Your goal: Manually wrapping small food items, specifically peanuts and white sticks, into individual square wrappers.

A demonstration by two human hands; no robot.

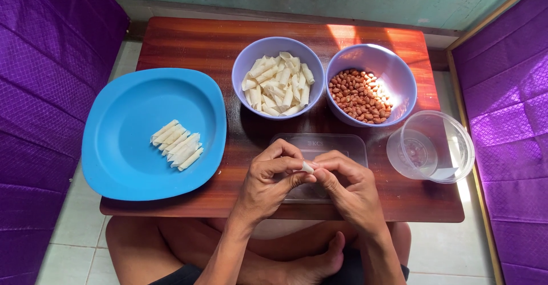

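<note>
I see my two hands meeting over the near edge of the bench (188, 39): the left hand (273, 176) and the right hand (347, 185) both pinch one small pale wrapper piece (308, 167) between thumb and fingertips, so it sits right between them. Most of that piece is hidden by the fingers. Under the hands lies one clear flat lid (342, 145), partly covered. Beyond stand two lilac bowls, one bowl of pale wrapper pieces (278, 83) and one bowl of peanuts (362, 95). One clear tub (436, 145) stands to the right. On the left, one blue plate (131, 148) carries a row of rolled pieces (176, 144), about seven; they overlap, so I cannot count exactly.
</note>
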